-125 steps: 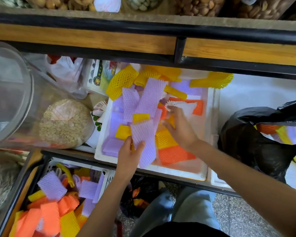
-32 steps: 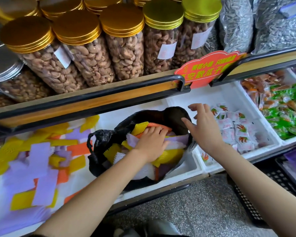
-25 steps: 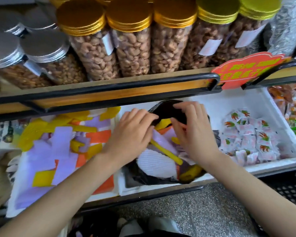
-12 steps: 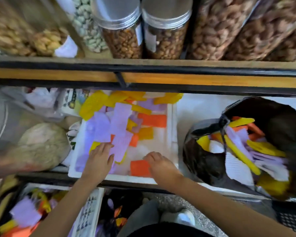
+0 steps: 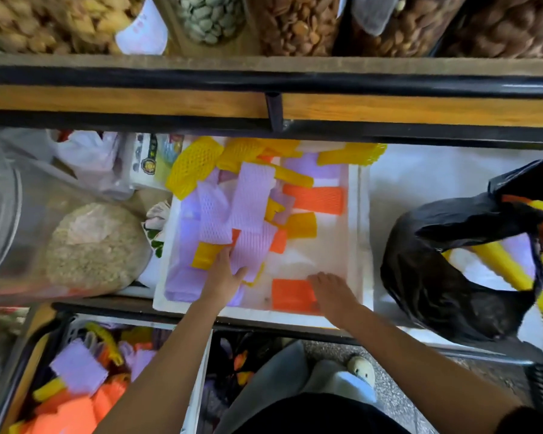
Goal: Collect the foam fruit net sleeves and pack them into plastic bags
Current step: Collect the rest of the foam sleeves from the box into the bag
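Found loose in the white foam tray [image 5: 356, 233]: foam net sleeves [image 5: 192, 166], purple sleeve [image 5: 253, 245] and orange sleeve [image 5: 290, 294] nearest. Judged featherlight, soft, springy — best pinched at a free edge or swept up in bunches. Left grip [image 5: 223, 274]: arm extended, fingers flat on the purple sleeve, clasping nothing. Right grip [image 5: 333, 289]: fingers bent onto the orange sleeve's edge — unable to tell whether pinching. Beside the tray, right: black plastic bag [image 5: 445, 277], part filled.

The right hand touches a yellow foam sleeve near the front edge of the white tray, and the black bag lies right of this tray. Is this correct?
Not quite. In the head view, the foam sleeve that the right hand touches is orange, not yellow. It does lie near the front edge of the white tray, with the black bag to the right.
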### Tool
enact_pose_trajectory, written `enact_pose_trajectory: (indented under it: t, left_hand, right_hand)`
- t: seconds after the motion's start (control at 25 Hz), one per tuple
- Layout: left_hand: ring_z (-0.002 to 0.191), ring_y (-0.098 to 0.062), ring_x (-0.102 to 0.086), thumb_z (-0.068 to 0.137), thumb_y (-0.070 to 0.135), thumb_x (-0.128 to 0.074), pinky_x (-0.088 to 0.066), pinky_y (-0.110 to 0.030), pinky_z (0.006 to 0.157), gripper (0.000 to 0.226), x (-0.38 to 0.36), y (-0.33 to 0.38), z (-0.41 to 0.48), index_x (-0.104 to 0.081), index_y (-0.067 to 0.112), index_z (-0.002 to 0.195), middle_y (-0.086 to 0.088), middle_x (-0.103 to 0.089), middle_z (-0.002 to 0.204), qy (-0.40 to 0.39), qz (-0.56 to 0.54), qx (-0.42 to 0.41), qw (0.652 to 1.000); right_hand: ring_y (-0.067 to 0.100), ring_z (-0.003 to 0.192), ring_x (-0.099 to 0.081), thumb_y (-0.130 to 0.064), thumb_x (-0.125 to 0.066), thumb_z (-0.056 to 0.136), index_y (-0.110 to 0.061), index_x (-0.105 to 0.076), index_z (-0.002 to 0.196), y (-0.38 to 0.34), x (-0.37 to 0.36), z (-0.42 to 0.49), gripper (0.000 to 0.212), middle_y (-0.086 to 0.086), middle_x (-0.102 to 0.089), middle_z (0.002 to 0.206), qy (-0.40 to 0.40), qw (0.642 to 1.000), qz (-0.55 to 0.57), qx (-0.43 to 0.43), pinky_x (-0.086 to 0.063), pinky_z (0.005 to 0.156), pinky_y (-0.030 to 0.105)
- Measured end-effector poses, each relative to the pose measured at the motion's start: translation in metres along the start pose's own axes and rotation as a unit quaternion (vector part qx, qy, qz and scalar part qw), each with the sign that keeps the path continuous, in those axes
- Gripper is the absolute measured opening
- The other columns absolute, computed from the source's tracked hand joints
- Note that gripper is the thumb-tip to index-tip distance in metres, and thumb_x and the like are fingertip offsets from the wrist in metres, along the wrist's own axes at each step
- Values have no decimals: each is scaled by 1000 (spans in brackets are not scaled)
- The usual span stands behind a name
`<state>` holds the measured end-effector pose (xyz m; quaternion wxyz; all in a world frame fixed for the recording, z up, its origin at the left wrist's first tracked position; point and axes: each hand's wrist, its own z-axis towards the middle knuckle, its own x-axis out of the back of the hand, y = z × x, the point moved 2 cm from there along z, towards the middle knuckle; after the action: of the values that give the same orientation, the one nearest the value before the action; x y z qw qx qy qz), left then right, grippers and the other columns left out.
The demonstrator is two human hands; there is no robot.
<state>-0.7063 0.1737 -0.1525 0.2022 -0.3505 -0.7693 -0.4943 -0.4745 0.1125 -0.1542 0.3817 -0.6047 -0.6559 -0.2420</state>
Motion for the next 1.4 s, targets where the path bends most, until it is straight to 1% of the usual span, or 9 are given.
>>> enact_pose_trajectory:
  t: [0.12,0.24,0.48,0.64,0.84,0.92,1.04,1.24,1.4]
  left_hand:
    - [101,-36,-56,82,12,-70,-38,-35,79,44,-6,4,2,-51,-3,119,-21,-59,105,19,16,2,1000]
    - [73,-23,-46,84,12,-68,-21,-27,61,20,-7,20,-8,-50,6,88,-3,-46,70,40,-2,-15,999]
    - [77,-22,-51,69,24,-69,-36,-25,61,40,-13,24,-42,-45,9,97,-7,-56,87,39,-180,41,982]
    - [81,-8,-53,72,23,-59,-42,-21,71,37,-34,49,-63,-53,14,107,1,-60,95,-53,-289,35,955]
    - [97,-11,-57,86,41,-59,-46,-15,81,42,-40,67,-72,-55,7,112,-1,-61,104,-85,-372,65,922]
    - [88,-12,-60,76,36,-66,-45,-10,68,32,-31,67,-78,-57,16,98,1,-64,93,-53,-341,54,937]
    - [81,-13,-61,67,42,-59,-45,-16,64,27,-12,51,-89,-56,25,88,-1,-66,88,38,-298,37,953]
    - [62,-1,-47,64,46,-55,-39,-16,56,30,31,1,-116,-48,21,79,3,-50,71,195,-300,43,933]
    - [72,-9,-46,67,48,-54,-40,-26,68,34,55,-42,-132,-49,20,85,-2,-50,78,303,-302,89,899]
  right_hand:
    - [27,120,-43,-15,-47,94,-12,-46,129,-2,8,4,35,9,-44,129,-18,1000,-10,-14,-36,98,38]
    - [26,113,-50,-24,-43,98,-12,-51,124,1,22,3,30,7,-46,121,10,996,76,-36,-44,88,38]
    - [19,80,-56,-18,-58,92,-8,-61,113,16,62,-29,23,5,-62,94,186,884,424,-68,-38,65,21]
    - [18,91,-61,-24,-55,94,-13,-58,125,-5,55,-26,33,5,-65,108,111,863,487,-70,-40,62,2]
    - [11,81,-60,-18,-57,93,-7,-43,132,-27,46,-28,43,7,-61,109,66,815,571,-70,-49,62,15]
    - [9,78,-59,-20,-56,94,-11,-41,131,-34,51,-34,41,2,-58,103,69,846,528,-20,-50,63,16]
    - [9,93,-57,-20,-50,96,-14,-44,133,-42,48,-37,38,0,-59,114,101,916,383,72,-48,89,30]
    - [17,103,-59,-11,-49,95,-11,-55,121,-80,47,-14,26,3,-58,118,129,920,319,188,-48,90,36]
    - [23,101,-54,-7,-53,80,-5,-56,115,-120,53,29,35,12,-62,107,268,911,174,262,-42,88,33]
